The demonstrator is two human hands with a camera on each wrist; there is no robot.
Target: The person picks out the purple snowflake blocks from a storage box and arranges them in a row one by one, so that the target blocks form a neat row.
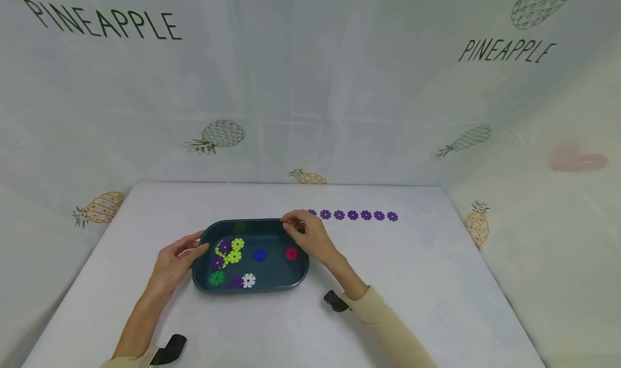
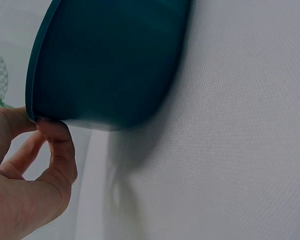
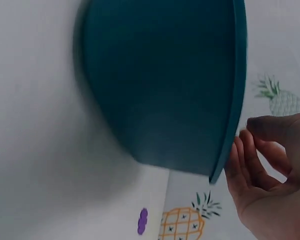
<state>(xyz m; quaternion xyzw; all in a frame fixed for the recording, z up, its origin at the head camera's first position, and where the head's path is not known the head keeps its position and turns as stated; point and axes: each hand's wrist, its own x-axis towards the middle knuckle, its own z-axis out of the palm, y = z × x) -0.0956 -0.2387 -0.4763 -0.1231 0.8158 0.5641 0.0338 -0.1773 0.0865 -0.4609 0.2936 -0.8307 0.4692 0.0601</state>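
Note:
A dark teal oval tray (image 1: pixel 276 275) sits on the white table. Flower-shaped discs lie in it: a blue one (image 1: pixel 260 255), a red one (image 1: pixel 291 254), a green one (image 1: pixel 216 278), a white one (image 1: pixel 248 280), and several yellow (image 1: pixel 235 256) and purple ones (image 1: pixel 225 247). My left hand (image 1: pixel 176 261) pinches the tray's left rim. At the back right rim is my right hand (image 1: pixel 310 237), thumb and fingertips close together. In the right wrist view, fingers (image 3: pixel 250 175) lie beside the rim; whether they grip it or a small piece is unclear.
Several purple flower discs (image 1: pixel 352 215) form a straight row on the table behind and right of the tray, the leftmost partly behind my right hand. A pale curtain (image 1: pixel 339 115) with pineapple drawings rises beyond the table (image 1: pixel 412 282).

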